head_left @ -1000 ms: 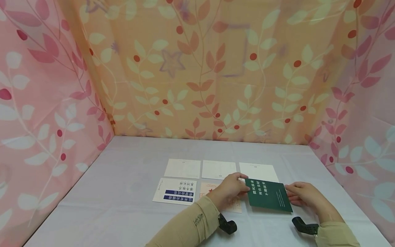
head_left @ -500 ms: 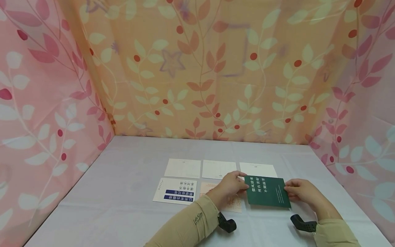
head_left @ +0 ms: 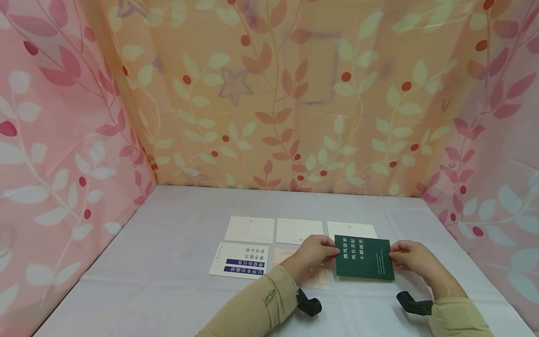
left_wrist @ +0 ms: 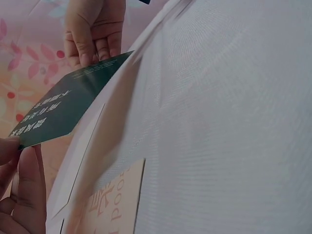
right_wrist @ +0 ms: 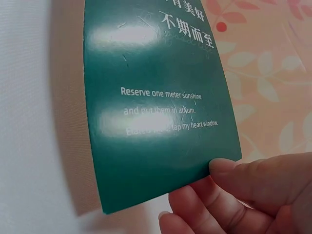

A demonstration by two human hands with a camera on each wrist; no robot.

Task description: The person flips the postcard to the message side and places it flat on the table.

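Note:
A dark green postcard (head_left: 364,258) with white Chinese and English lettering is held between both hands. My left hand (head_left: 313,256) pinches its left edge, thumb on top, as the left wrist view also shows. At the opposite edge my right hand (head_left: 414,260) grips it; in the right wrist view the thumb (right_wrist: 224,165) lies on the printed face with fingers curled behind. The card hangs tilted above the cloth and casts a shadow on it. It overlaps the lower part of a white card (head_left: 353,229) behind it in the head view.
Two more white cards (head_left: 249,229) (head_left: 299,230) lie in the back row on the white tablecloth (head_left: 139,262). In front are a card with blue bands (head_left: 239,260) and a cream card with orange lettering (head_left: 318,278), partly hidden by my left arm. Floral curtains (head_left: 278,93) enclose the table.
The green postcard has been raised slightly and its tilt has levelled out, with its lower edge moving up. My right hand has risen a little; the left has barely moved.

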